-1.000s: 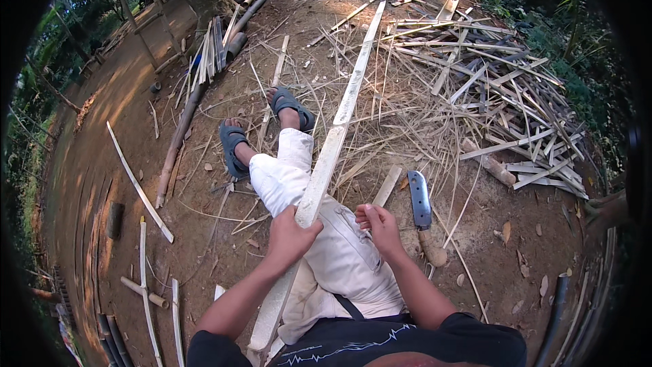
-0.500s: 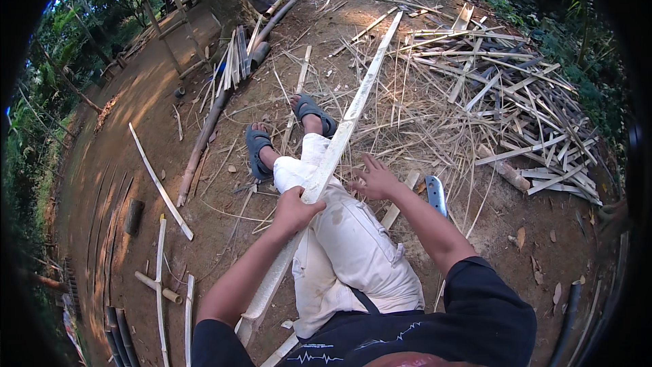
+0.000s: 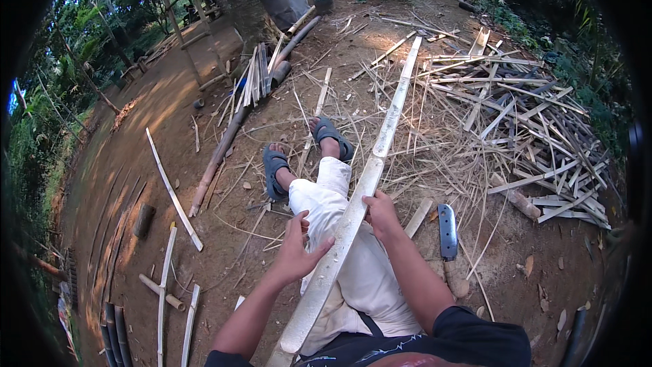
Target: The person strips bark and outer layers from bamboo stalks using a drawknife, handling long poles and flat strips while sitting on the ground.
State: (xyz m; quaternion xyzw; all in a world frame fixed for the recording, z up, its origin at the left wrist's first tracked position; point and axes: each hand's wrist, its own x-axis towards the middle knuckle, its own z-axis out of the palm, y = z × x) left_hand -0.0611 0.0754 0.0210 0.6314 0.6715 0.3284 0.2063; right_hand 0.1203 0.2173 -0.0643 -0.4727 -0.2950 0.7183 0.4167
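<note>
A long pale split-bamboo slat [image 3: 353, 217] lies lengthwise over my lap and thighs. Its far end points up and to the right, and its near end comes close to my shirt. My right hand [image 3: 382, 217] grips the slat's right edge, with the thumb on top and the other fingers mostly hidden. Beside its left edge, my left hand [image 3: 297, 253] is open, fingers apart, with the thumb tip at the slat's edge. A broad-bladed knife [image 3: 447, 232] with a shiny blade rests on the ground to the right of my right forearm.
A big heap of split bamboo strips [image 3: 536, 115] covers the ground at right, with thin shavings [image 3: 435, 136] beside it. Upright slats [image 3: 257, 78] lean near a dark bamboo pole [image 3: 221, 146] at far left. Loose strips [image 3: 173, 190] and a short tube [image 3: 144, 221] lie left.
My left hand has let go of the slat and opened. My right hand has moved from open air onto the slat's right edge and closed there. The view has shifted slightly.
</note>
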